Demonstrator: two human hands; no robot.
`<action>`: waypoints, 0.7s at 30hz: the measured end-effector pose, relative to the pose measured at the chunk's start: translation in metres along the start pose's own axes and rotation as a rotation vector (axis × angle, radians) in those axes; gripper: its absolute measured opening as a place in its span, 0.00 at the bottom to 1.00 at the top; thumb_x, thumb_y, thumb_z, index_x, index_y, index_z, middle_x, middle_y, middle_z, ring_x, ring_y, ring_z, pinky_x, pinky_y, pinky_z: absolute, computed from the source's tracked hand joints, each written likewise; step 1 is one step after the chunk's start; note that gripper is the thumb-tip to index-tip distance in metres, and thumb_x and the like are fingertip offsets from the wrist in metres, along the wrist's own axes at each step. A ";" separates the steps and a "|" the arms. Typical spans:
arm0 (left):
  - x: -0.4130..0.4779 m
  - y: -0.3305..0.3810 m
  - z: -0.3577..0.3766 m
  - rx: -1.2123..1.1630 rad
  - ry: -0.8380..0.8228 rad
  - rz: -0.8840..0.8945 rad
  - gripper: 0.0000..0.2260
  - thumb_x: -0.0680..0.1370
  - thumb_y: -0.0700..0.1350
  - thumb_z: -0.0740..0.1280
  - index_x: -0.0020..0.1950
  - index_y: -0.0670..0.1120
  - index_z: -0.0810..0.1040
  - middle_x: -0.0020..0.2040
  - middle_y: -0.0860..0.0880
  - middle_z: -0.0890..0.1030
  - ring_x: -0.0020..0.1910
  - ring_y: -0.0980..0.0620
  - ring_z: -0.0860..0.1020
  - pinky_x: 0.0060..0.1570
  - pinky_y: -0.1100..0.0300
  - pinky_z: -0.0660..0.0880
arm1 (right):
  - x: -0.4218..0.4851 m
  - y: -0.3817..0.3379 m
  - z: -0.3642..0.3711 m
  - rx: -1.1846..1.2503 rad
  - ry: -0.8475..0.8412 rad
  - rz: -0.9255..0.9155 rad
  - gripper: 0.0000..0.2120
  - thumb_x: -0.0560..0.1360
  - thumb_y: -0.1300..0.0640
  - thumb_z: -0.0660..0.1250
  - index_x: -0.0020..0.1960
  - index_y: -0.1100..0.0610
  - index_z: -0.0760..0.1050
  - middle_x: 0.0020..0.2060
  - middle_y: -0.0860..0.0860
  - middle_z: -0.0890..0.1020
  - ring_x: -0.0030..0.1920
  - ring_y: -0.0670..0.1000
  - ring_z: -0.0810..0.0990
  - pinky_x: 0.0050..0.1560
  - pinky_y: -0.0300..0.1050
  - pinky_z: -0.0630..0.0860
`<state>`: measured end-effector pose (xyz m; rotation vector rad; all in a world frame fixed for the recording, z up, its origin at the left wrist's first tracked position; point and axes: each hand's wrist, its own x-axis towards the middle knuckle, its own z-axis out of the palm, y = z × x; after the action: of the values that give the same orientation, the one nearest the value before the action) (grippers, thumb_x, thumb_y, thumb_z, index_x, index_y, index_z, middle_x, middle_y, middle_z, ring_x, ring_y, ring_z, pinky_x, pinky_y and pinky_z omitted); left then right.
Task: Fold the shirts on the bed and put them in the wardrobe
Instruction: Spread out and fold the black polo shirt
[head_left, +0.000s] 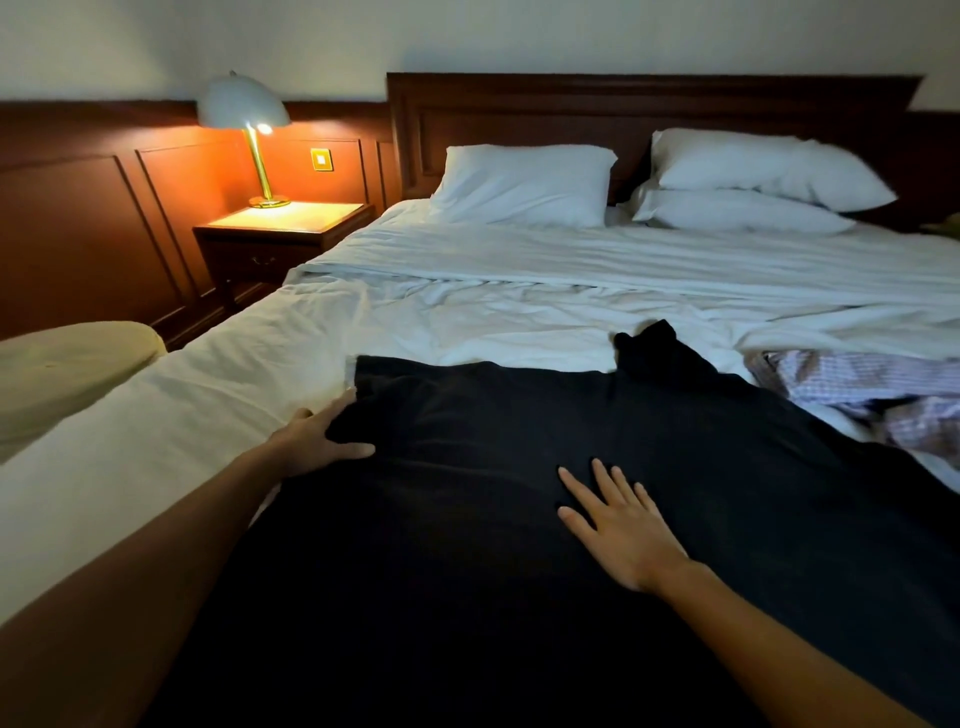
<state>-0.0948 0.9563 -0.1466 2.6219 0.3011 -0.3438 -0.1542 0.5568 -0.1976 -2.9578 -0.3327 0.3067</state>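
Black shirt lies spread on the bed; left hand grips its edge, right hand presses flat, fingers straight; checked shirt crumpled just beside.

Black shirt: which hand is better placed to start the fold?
Left, probably. The left hand pinches the black shirt at its side edge; the right hand lies flat mid-shirt, pinning it.
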 end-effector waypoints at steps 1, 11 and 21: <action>-0.007 0.000 -0.003 -0.016 -0.054 0.019 0.45 0.72 0.63 0.73 0.79 0.68 0.47 0.79 0.39 0.52 0.77 0.37 0.56 0.74 0.46 0.60 | -0.004 -0.001 0.001 -0.009 0.000 0.002 0.45 0.61 0.28 0.24 0.78 0.37 0.35 0.80 0.52 0.38 0.79 0.54 0.37 0.78 0.54 0.39; -0.072 -0.018 -0.015 -0.190 -0.374 0.144 0.43 0.72 0.41 0.78 0.79 0.61 0.58 0.71 0.57 0.62 0.69 0.52 0.65 0.62 0.60 0.66 | -0.046 -0.018 0.004 -0.005 -0.025 0.017 0.47 0.60 0.29 0.22 0.78 0.38 0.34 0.80 0.54 0.39 0.79 0.56 0.37 0.78 0.56 0.39; -0.120 -0.032 0.001 0.196 -0.132 0.037 0.35 0.74 0.62 0.72 0.78 0.57 0.64 0.75 0.42 0.62 0.74 0.40 0.64 0.72 0.51 0.63 | -0.125 -0.013 -0.011 0.375 -0.105 -0.161 0.27 0.79 0.33 0.53 0.75 0.39 0.64 0.79 0.47 0.57 0.78 0.44 0.51 0.77 0.44 0.45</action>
<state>-0.2172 0.9654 -0.1262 2.7750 0.1820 -0.5558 -0.2739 0.5389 -0.1621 -2.5366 -0.4667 0.4501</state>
